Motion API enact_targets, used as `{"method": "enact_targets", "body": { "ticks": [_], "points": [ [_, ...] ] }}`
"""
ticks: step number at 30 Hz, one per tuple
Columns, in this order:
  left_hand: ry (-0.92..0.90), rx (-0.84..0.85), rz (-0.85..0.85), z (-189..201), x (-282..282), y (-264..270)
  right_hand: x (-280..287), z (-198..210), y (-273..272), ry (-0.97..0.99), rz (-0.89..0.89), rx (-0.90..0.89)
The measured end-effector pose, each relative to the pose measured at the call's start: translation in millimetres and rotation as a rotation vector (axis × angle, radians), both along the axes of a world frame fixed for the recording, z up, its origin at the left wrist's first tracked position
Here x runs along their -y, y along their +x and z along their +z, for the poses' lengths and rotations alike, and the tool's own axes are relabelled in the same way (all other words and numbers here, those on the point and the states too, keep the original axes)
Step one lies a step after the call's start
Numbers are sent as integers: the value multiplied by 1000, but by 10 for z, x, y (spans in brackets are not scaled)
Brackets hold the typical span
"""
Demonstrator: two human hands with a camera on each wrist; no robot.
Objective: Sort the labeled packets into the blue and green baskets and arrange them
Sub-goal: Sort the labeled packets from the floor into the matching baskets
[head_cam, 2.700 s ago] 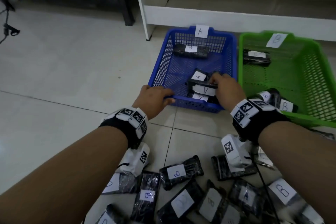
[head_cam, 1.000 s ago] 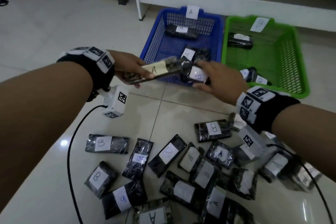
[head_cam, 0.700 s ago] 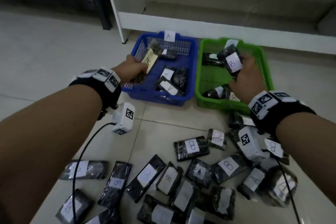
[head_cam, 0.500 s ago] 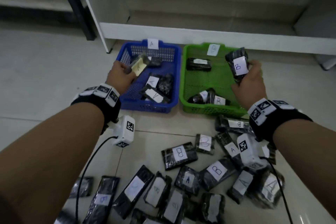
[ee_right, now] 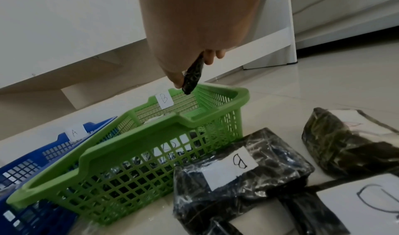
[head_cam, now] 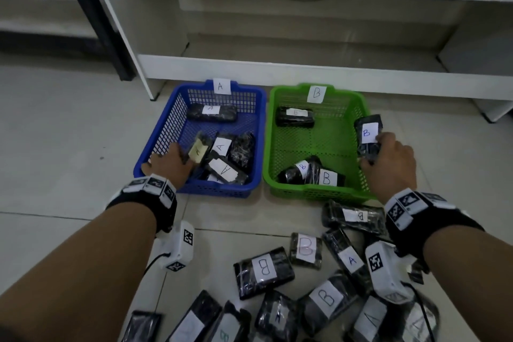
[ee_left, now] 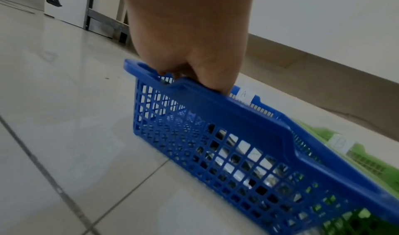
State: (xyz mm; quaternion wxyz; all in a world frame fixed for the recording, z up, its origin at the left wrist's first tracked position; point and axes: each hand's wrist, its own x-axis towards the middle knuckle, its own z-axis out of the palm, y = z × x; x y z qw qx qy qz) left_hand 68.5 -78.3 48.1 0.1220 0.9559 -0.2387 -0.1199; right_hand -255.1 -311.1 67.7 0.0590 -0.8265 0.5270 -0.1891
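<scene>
The blue basket (head_cam: pixel 222 192), tagged A, stands left of the green basket (head_cam: pixel 319 194), tagged B, on the floor. My left hand (head_cam: pixel 180 159) reaches over the blue basket's near-left corner and holds a black packet with a yellowish A label (head_cam: pixel 198 148), tilted against other A packets. In the left wrist view the blue basket (ee_left: pixel 237 119) rim hides the fingers. My right hand (head_cam: pixel 380 147) grips a black packet labelled B (head_cam: pixel 367 134) upright above the green basket's right rim. In the right wrist view that B packet (ee_right: pixel 193 75) hangs over the green basket (ee_right: pixel 151 136).
Several loose labelled packets (head_cam: pixel 263 272) lie scattered on the tiled floor in front of the baskets, one B packet (ee_right: pixel 237 167) right against the green basket. A white shelf unit (head_cam: pixel 305 69) stands close behind both baskets, with a black leg (head_cam: pixel 97 22) to its left.
My left hand has lowered the A packet down into the blue basket's near-left part. My right hand, still holding the B packet, has sunk a little at the green basket's right rim.
</scene>
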Motion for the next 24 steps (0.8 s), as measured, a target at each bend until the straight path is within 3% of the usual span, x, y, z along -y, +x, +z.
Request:
{"method": "enact_targets", "body": {
  "ticks": [6,11,16,18,21,24],
  "points": [
    [-61,-217,-49,-31,94,85,-1,-84,150,176,22,63],
    [56,-189,-97,-53,148,157,41,-140,201,191,36,56],
    [142,-116,-132,-90,136,205,110,-315,189,240,34,-208],
    [98,-109,-148,-127,131,222,122,-364,179,325,56,-377],
    [-34,-144,-148,-145,131,215,110,-349,163,424,118,-486],
    [129,-148,-243,-113,144,205,80,-290,181,414,186,-574]
  ]
}}
